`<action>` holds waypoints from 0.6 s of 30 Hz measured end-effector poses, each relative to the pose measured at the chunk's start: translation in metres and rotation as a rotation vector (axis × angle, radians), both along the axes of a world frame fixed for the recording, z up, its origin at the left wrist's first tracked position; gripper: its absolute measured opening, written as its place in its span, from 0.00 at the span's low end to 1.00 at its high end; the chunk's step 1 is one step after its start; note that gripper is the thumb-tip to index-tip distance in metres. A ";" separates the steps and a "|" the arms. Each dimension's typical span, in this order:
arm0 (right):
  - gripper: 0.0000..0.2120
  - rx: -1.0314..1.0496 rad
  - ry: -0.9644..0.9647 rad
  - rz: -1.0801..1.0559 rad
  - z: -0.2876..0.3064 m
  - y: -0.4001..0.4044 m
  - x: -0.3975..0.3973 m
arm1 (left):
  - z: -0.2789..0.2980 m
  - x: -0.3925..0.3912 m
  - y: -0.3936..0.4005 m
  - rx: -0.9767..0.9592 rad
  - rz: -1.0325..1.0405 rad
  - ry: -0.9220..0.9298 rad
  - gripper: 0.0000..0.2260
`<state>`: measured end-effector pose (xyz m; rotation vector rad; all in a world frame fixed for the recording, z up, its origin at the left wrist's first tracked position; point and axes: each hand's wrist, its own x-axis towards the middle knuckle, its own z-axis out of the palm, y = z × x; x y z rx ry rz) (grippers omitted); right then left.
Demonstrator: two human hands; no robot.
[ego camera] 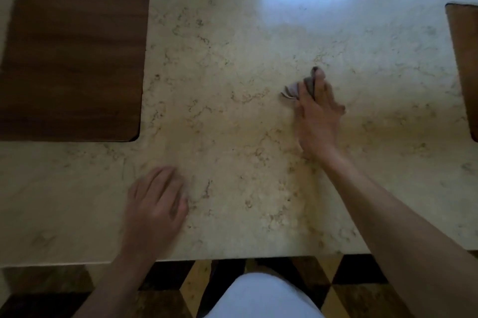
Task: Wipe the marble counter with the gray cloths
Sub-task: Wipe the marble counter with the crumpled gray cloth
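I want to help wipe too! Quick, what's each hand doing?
Left hand: open, flat on the marble counter, no cloth visible.
Right hand: pressing a gray cloth on the counter.

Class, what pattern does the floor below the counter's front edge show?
Dark and yellowish triangles, seen in the head view on the floor below the marble counter.

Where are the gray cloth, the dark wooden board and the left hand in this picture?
gray cloth (292, 90): head view, on the crumpled part that shows beside the right hand's fingers.
dark wooden board (75, 59): head view, on the middle of its top face.
left hand (155, 203): head view, on its back.
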<state>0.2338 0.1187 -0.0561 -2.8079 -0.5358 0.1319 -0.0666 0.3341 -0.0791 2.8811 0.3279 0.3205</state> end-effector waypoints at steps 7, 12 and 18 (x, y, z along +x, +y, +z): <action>0.19 0.200 -0.062 0.724 -0.022 -0.015 -0.168 | -0.015 -0.030 0.000 0.064 0.001 -0.023 0.17; 0.23 0.113 -0.012 0.354 -0.007 -0.111 -0.116 | -0.017 -0.029 -0.003 0.046 0.023 -0.046 0.17; 0.22 0.074 -0.007 -0.245 0.007 -0.028 -0.087 | -0.011 -0.030 -0.007 0.063 0.041 -0.032 0.17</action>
